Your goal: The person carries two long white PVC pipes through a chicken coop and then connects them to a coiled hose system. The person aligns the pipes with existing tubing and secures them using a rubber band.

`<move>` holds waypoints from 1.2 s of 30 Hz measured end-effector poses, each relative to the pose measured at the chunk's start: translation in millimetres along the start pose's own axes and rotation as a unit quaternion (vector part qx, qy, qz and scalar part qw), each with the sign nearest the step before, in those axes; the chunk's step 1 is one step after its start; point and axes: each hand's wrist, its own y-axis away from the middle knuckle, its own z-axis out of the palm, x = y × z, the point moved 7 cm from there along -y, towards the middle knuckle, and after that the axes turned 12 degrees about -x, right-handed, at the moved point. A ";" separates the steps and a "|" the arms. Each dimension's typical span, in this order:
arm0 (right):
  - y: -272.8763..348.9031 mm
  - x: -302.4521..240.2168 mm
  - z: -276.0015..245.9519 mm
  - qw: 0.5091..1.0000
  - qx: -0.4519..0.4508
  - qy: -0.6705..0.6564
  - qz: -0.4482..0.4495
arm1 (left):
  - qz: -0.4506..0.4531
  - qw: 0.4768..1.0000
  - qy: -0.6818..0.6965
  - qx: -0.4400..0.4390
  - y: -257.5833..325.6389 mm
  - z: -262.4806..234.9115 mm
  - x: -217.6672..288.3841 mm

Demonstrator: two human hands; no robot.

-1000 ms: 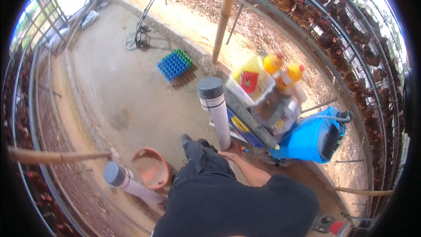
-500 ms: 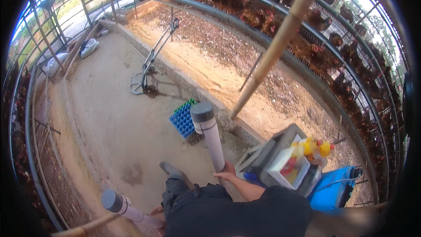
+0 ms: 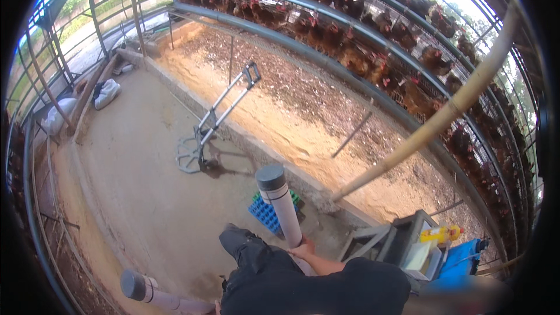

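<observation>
Tube (image 3: 286, 211) clasped in right hand (image 3: 303, 249), mostly beyond it.

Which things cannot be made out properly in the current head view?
Head view: left hand, mostly hidden by dark clothing and the lower edge.
Head view: egg trays, partly covered by the right tube.
Head view: blue container, its lower part lost in blur.

The place is an open-sided poultry house (image 3: 95, 13): brown hens (image 3: 354, 60) stand in long tiers of wire cages (image 3: 281, 13) above a strip of litter-strewn ground (image 3: 277, 84), a concrete aisle (image 3: 137, 146) runs alongside, and blue and green egg trays (image 3: 265, 216) sit on it.
</observation>
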 end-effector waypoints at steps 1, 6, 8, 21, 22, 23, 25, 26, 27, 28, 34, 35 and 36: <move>-16.8 -24.7 9.0 1.000 0.011 0.017 -0.009 | -0.002 1.000 -0.001 -0.002 -28.6 -2.4 13.2; -98.6 -138.6 51.2 0.998 -0.001 0.061 -0.011 | -0.025 1.000 -0.008 0.009 -157.5 -32.5 63.6; -126.6 -189.4 60.4 0.999 -0.003 0.044 0.000 | -0.041 0.999 -0.010 0.016 -201.7 -51.4 79.1; -326.3 -528.7 88.0 0.997 0.058 0.028 -0.049 | -0.185 0.974 0.062 0.115 -417.1 -144.6 96.7; -340.8 -549.2 96.0 0.996 0.059 0.024 -0.057 | -0.195 0.971 0.068 0.122 -438.7 -150.8 98.1; -354.1 -564.9 106.0 0.997 0.054 0.040 -0.026 | -0.204 0.968 0.072 0.128 -461.3 -158.1 100.1; -371.8 -599.7 129.2 0.996 0.038 0.072 0.025 | -0.227 0.960 0.079 0.145 -507.1 -177.1 106.0; -374.4 -628.4 136.0 0.995 0.075 0.053 -0.026 | -0.236 0.956 0.083 0.151 -531.0 -187.8 111.3; -377.4 -651.7 147.7 0.995 0.072 0.062 -0.017 | -0.242 0.954 0.086 0.156 -555.6 -198.7 118.4; -379.8 -678.3 158.1 0.995 0.078 0.065 -0.021 | -0.251 0.950 0.092 0.161 -580.3 -209.4 126.7; -413.0 -833.6 216.9 0.996 0.074 0.034 -0.039 | -0.271 0.941 0.120 0.164 -738.6 -266.3 186.4; -422.2 -859.6 225.5 0.995 0.074 0.028 -0.061 | -0.227 0.947 0.141 0.178 -771.8 -277.6 203.8; -433.4 -882.2 232.5 0.995 0.080 0.033 -0.058 | -0.208 0.947 0.158 0.185 -805.4 -287.7 221.0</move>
